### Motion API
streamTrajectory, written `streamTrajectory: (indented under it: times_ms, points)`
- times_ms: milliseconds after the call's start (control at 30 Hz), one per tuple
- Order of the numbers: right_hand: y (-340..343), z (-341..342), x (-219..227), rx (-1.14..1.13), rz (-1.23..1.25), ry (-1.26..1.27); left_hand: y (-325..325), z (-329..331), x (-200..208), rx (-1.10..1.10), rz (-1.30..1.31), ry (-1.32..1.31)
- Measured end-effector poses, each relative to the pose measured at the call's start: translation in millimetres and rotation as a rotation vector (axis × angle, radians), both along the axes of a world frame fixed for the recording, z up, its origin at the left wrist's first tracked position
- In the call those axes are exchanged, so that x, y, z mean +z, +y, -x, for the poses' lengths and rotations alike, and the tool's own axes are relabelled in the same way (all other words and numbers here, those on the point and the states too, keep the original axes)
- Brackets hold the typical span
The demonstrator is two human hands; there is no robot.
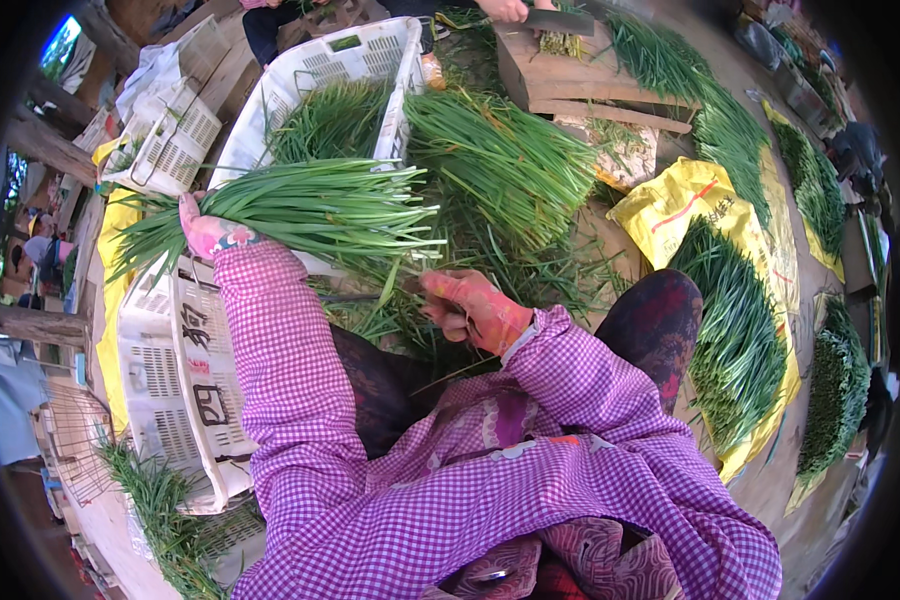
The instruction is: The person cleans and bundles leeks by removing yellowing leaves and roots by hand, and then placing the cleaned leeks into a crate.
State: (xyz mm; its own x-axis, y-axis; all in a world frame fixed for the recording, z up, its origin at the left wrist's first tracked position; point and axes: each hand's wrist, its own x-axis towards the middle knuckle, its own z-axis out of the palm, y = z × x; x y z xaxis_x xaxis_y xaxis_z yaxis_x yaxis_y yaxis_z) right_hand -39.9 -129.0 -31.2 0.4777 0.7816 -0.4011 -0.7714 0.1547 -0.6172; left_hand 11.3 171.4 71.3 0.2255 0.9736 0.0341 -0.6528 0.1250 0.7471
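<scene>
My left hand (212, 230), in a pink patterned glove, is closed around a thick bunch of green garlic chives (315, 205). The bunch lies level, with its pale cut ends to the right and its leaf tips drooping to the left. Below those pale ends is my right hand (482, 310), in an orange-red glove, its fingers curled together. A few loose strands show close to its fingertips; what it pinches, if anything, I cannot make out. Just beyond my hands, a large heap of chives (505, 150) spreads over the ground.
A white plastic crate (407, 75) holding chives stands ahead; another white crate (160, 350) is at my left. On the right, chive bundles (735, 330) rest on yellow sacking (675, 205). Across from me, another person's hand (503, 10) is beside a broad blade (560, 22) over a wooden block (570, 75).
</scene>
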Motion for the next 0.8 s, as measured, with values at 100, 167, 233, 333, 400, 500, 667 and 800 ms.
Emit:
streamTrajectory:
  times_ms: [100,167,233,333,400,500,667,800]
  points:
    - [-4,-9,-4,-0.096,-0.041,-0.038,21,0,-15,0.052,-0.008,-0.006]
    - [-27,-16,-7,-0.247,-0.130,-0.046,54,2,-33,0.059,0.049,0.016]
    - [-57,-25,-14,-0.401,-0.191,-0.048,43,9,-18,0.044,0.157,0.007]
    - [-80,-31,-15,-0.229,0.169,-0.283,41,12,-12,0.049,0.215,-0.015]
    - [-67,-22,-3,-0.002,0.612,-0.468,42,15,-14,0.041,0.220,-0.021]
    - [-45,-16,-38,0.137,0.527,-0.839,44,19,-13,-0.034,0.277,-0.062]
    - [20,-11,-72,0.023,0.466,-0.818,24,18,-3,0.025,0.294,-0.067]
    - [75,-8,-69,-0.121,0.509,-0.711,25,17,-7,0.118,0.209,-0.075]
